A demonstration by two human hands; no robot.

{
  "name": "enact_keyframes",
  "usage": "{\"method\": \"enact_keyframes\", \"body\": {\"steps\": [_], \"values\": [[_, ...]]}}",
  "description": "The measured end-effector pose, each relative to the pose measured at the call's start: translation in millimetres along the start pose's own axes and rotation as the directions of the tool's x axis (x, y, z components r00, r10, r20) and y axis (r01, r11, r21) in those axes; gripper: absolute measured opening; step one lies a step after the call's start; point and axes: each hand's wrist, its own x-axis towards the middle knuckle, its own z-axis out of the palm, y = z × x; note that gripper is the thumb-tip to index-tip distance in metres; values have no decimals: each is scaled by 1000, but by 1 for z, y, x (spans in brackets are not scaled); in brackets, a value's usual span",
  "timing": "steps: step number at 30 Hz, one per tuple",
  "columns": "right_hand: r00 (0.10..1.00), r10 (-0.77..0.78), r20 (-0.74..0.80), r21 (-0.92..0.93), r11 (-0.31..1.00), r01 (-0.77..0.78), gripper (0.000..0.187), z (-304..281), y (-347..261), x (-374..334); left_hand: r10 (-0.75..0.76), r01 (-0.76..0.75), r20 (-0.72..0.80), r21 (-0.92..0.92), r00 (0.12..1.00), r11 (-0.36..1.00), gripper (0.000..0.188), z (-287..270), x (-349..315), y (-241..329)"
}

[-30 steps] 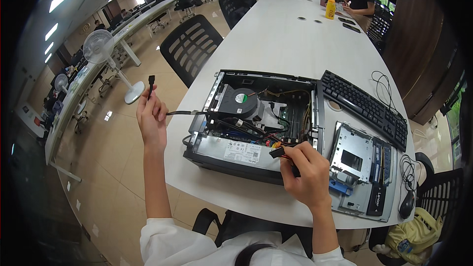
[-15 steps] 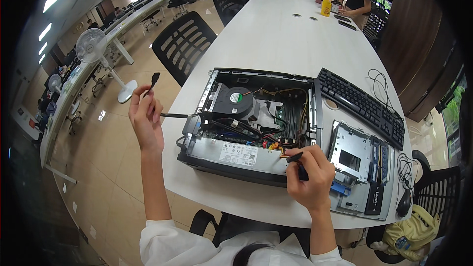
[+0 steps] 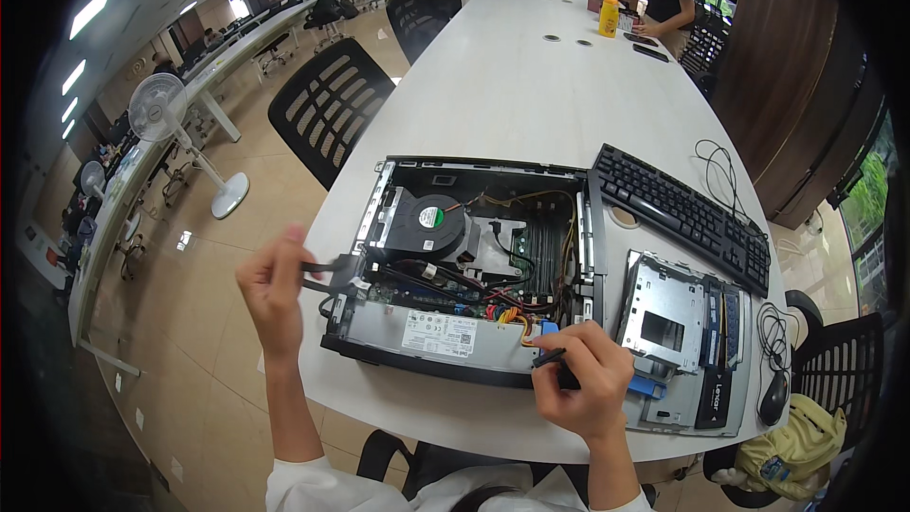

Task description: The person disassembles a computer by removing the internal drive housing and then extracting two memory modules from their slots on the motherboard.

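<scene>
An open desktop computer case (image 3: 455,389) lies on the table before me, its insides showing. Off its left edge, my left hand (image 3: 273,292), somewhat blurred, pinches a black cable (image 3: 325,267) that reaches toward the case. By the near right corner my right hand (image 3: 590,381) is closed around a black cable connector (image 3: 549,357); most of that piece is hidden by my fingers. Close to it, yellow and orange wires (image 3: 512,316) come out beside the silver power supply (image 3: 384,326). A round black blower fan (image 3: 417,228) sits in the case's far left part.
Right of the case are a black keyboard (image 3: 682,213), a metal drive bracket (image 3: 654,308) on a panel, and a mouse (image 3: 774,396) with coiled cable. A yellow bottle (image 3: 609,17) stands far off, near two people. An office chair (image 3: 332,104) borders the table's left side.
My left hand has dropped lower, and the cable end that stuck up above it no longer shows there. My right hand keeps its grip near the case corner. The whole view has shifted slightly.
</scene>
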Motion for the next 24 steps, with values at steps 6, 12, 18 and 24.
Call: {"method": "enact_keyframes", "body": {"steps": [6, 12, 18, 24], "values": [[1000, 28, -1, 13, 1000, -27, 28, -1, 4, 1, 69, -231, 592, 203, 803, 951, 26, 60, -2, 41], [999, 34, 9, 0, 999, -34, 25, 0, 3, 1, 60, -104, 825, -2, 562, 995, 47, 104, 14, 8], [999, 33, 10, 15, 999, -34, 22, 0, 2, -1, -322, -442, 907, 415, 271, 796, 41, 134, 18, -21], [999, 42, 16, 18, 999, -42, 22, 0, 2, 0, -249, -715, 948, 312, 196, 625, 27, 143, -2, -29]]}}
